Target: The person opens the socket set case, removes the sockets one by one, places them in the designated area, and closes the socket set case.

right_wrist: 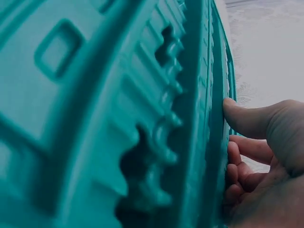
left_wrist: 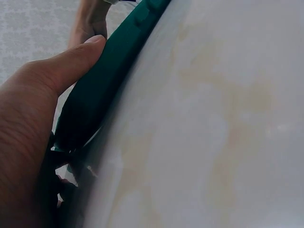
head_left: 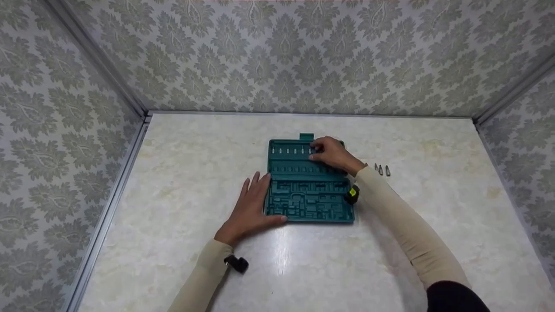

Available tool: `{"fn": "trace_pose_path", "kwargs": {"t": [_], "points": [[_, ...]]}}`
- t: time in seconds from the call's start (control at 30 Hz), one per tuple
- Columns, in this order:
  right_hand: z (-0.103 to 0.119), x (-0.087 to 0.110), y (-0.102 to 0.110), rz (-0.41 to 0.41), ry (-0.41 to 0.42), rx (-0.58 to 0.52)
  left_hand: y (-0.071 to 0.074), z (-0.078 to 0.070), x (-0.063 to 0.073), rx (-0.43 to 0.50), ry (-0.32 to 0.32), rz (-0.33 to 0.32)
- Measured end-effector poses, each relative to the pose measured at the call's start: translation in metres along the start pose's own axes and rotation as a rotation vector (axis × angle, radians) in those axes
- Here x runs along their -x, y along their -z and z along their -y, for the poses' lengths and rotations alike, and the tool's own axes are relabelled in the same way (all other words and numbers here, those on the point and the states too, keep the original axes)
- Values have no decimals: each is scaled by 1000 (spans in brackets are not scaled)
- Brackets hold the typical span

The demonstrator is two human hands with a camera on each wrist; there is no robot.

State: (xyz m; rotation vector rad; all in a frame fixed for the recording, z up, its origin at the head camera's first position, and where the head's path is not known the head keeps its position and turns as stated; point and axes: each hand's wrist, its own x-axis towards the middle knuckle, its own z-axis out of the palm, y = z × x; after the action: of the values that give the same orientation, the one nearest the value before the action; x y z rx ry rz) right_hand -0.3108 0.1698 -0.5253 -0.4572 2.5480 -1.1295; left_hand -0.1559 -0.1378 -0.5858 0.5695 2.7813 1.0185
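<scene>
A green plastic tool case (head_left: 310,177) lies opened out on the table, its molded slots mostly bare. Along the far half runs a row of small metal screwdriver bits (head_left: 288,151). My right hand (head_left: 334,152) reaches over that row, thumb and curled fingers closing around a bit (head_left: 310,151) at its right end; in the right wrist view the thumb (right_wrist: 249,118) meets the green plastic and the fingertips are partly hidden. Fingers spread, my left hand (head_left: 252,207) rests against the case's left side, its thumb (left_wrist: 78,61) lying on the near rim.
Several loose metal bits (head_left: 381,170) lie on the table right of the case, partly behind my right forearm. The marbled white table (head_left: 195,173) is enclosed by patterned walls (head_left: 277,56) at the back and sides. A latch tab (head_left: 306,136) sticks out from the case's far edge.
</scene>
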Motion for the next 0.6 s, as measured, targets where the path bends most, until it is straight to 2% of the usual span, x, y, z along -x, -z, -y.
{"fn": "trace_pose_path", "kwargs": {"t": [0.17,0.33,0.6], "points": [[-2,-1,-4,-59,-28,-123,1,1,0,-5,-3,-2],[-5,0,-8,-134,-22,-192,0,1,1,-5,-12,-4],[-7,1,-15,-206,2,-152,1,-1,0,-3,-3,-5]]}}
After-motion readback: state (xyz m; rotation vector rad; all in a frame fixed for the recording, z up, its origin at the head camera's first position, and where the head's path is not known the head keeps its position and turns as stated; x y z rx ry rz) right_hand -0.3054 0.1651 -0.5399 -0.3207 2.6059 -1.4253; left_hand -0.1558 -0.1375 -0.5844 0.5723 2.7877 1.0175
